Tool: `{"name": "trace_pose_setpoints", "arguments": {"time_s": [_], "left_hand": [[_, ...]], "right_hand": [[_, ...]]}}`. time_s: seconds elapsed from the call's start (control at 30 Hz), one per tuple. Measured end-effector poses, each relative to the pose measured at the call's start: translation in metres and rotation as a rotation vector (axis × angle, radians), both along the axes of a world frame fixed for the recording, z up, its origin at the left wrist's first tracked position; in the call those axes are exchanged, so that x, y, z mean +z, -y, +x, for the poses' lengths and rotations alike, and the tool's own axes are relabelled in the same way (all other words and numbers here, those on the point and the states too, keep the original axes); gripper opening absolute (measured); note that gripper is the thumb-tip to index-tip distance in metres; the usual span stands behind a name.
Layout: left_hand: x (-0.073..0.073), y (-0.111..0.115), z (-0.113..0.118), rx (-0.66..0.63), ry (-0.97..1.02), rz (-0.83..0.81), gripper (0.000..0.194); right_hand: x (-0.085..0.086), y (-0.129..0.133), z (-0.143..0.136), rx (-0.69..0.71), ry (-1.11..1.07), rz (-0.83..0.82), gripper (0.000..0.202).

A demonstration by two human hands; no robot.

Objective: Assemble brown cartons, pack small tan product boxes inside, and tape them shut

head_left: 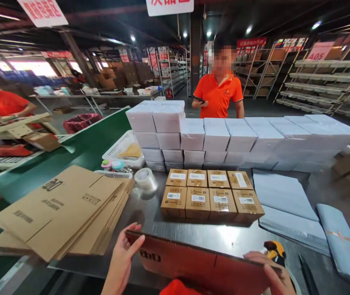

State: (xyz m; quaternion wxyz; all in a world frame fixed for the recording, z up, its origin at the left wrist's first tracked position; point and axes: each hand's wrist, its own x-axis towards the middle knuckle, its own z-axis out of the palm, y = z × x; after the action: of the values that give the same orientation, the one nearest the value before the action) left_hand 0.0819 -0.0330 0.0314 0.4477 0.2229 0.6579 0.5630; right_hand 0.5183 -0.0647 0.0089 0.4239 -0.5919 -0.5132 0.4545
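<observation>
A folded flat cardboard carton [193,262] is held low in front of me, its long edge facing up. My left hand [126,254] grips its left end, thumb on the near face and fingers behind. At its right end my right hand [270,268] pinches the board, with the fingers along the top edge. Beyond the carton, small brown boxes [198,198] with white labels stand in two rows on the metal table [153,241]. To the left lies a stack of flat cardboard cartons [58,205]. A yellow and black tape dispenser [275,250] is just behind my right hand.
White packages [214,137] form a wall along the table's back. Clear tape rolls [145,180] and a white basket [124,149] stand left of the boxes. Grey plastic bags [285,196] lie at right, near a black pen [307,272]. A person [219,96] stands behind the packages.
</observation>
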Motion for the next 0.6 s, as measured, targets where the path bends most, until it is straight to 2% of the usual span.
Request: {"name": "trace_pose_setpoints", "arguments": {"time_s": [0.17,0.27,0.37,0.5,0.6], "left_hand": [[0.014,-0.006,0.014,0.052,-0.081,0.090,0.077],[0.016,-0.006,0.016,0.033,-0.124,0.129,0.076],[0.011,-0.003,0.009,-0.019,-0.154,0.118,0.073],[0.004,0.002,-0.001,-0.030,-0.212,0.106,0.061],[0.002,0.007,-0.002,-0.033,-0.250,0.103,0.056]], "right_hand": [[0.017,-0.004,-0.014,0.033,-0.140,0.128,0.047],[0.024,-0.010,-0.020,0.053,-0.113,0.036,0.051],[0.026,-0.012,-0.023,-0.044,-0.119,-0.124,0.056],[0.029,-0.013,-0.025,-0.141,-0.318,-0.293,0.054],[0.035,-0.017,-0.026,-0.355,-0.368,-0.337,0.058]]}}
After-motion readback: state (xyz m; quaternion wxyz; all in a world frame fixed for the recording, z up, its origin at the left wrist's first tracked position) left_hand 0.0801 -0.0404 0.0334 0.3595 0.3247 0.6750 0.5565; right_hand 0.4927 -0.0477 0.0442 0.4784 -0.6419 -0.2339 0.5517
